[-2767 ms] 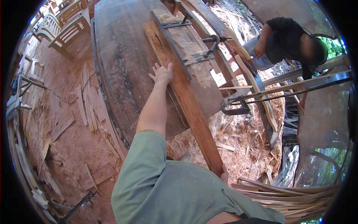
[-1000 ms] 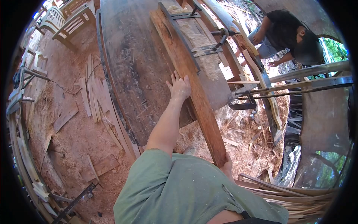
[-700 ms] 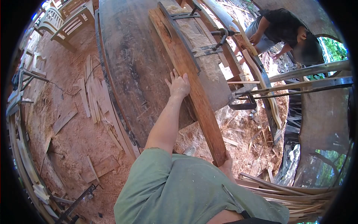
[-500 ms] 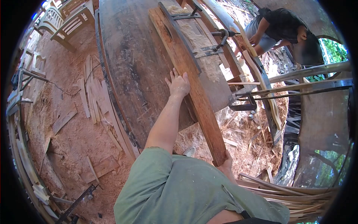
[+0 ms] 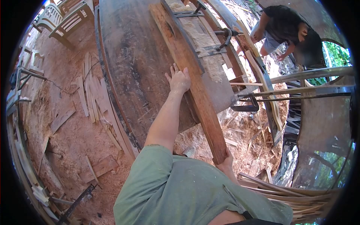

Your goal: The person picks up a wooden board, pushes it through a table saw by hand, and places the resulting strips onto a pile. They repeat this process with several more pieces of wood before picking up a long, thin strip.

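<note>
Long plank (image 5: 205, 116) lies lengthwise on the dark bench (image 5: 127, 56), its near end overhanging toward the person. Left hand (image 5: 179, 79) lies flat on its left edge about midway, fingers spread, not gripping. Right hand (image 5: 226, 165) is clasped round the near end, low by the hip.

My read: steer from the near end and use the left palm only as a guide. Keep fingers off the line between plank and iron strap (image 5: 183, 33), and keep the board flat so the overhang doesn't tip.

Hard to make out: right-hand fingers are mostly behind the plank end. Far end is cut off at the top edge. Plank touching the strap or just beside it — can't tell. The co-worker (image 5: 285, 26) crouches beyond the bench, hands too small to read.
</note>
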Motion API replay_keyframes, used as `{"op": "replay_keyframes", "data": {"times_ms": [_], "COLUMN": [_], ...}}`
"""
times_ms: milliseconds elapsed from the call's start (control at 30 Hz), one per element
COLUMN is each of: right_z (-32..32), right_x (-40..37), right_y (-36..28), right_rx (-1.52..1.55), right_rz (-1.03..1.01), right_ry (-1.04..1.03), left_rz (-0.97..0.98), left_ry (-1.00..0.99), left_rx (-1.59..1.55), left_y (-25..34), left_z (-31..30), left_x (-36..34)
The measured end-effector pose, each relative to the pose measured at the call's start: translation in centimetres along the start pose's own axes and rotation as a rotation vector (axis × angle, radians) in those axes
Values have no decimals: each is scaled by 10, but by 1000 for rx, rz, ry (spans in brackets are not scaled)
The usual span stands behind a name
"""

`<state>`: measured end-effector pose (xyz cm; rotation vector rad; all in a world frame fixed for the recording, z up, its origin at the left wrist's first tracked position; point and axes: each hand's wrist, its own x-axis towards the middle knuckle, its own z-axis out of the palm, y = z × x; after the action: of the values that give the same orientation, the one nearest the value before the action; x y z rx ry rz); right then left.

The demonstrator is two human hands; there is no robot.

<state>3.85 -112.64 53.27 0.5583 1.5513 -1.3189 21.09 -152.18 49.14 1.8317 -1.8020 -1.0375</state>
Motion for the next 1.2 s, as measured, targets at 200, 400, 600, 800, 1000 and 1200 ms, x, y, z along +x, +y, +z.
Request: {"op": "replay_keyframes", "data": {"times_ms": [200, 400, 600, 800, 1000, 1200], "right_z": [8, 6, 17, 20, 40, 41], "right_x": [1, 14, 14, 25, 20, 34], "right_y": [-1, 1, 1, 0, 2, 4], "right_rx": [-19, -59, -71, -65, -77, -43], "right_rz": [20, 8, -3, -16, 5, -12], "right_ry": [39, 29, 47, -38, 35, -122], "left_rz": [-10, -15, -26, -28, -37, -68], "left_ry": [7, 15, 45, 10, -46, 14], "left_rx": [31, -1, 29, 12, 41, 78], "left_y": [0, 4, 0, 1, 0, -1], "left_z": [-3, -10, -6, -17, -24, -27], "left_x": [9, 14, 27, 36, 47, 62]}}
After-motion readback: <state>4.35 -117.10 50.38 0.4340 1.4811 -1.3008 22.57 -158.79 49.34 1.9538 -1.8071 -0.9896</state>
